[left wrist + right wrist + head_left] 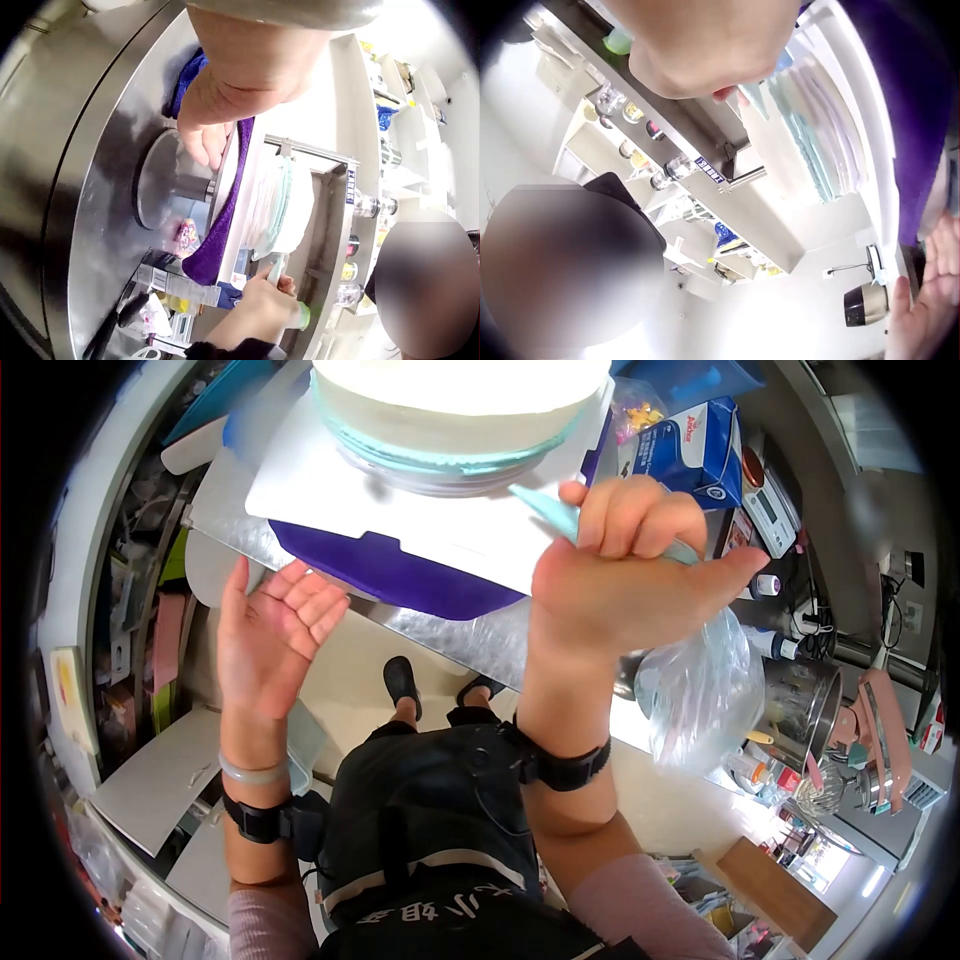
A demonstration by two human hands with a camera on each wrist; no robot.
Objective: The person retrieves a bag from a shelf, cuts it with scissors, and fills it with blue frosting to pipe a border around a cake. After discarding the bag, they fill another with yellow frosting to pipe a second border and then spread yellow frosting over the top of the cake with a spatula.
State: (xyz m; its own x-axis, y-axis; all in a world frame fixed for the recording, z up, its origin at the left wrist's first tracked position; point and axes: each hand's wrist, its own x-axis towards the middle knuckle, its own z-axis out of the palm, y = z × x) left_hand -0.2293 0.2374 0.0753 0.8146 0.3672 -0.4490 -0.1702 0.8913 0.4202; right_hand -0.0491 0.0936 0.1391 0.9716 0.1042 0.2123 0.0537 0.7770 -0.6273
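A round white cake (460, 410) with a pale teal band (440, 458) around its lower side stands on a white board (300, 485), over a purple cloth (410, 575). My right hand (625, 575) has its fingers curled around a pale teal pointed tool (545, 510); whether it is a piping bag or a spatula I cannot tell. The tip points at the cake's lower edge. Palm up, my left hand (275, 645) lies beside the cloth's left edge, fingers loosely bent, holding nothing. In the left wrist view its fingers are near the turntable's underside (169, 180); contact is unclear.
Right of the cake are a blue and white carton (690, 455), a scale (770, 515) and a clear plastic bag (705, 690). A metal bowl (800, 700) and pink mixer (880, 730) stand farther right. Shelves line the left side.
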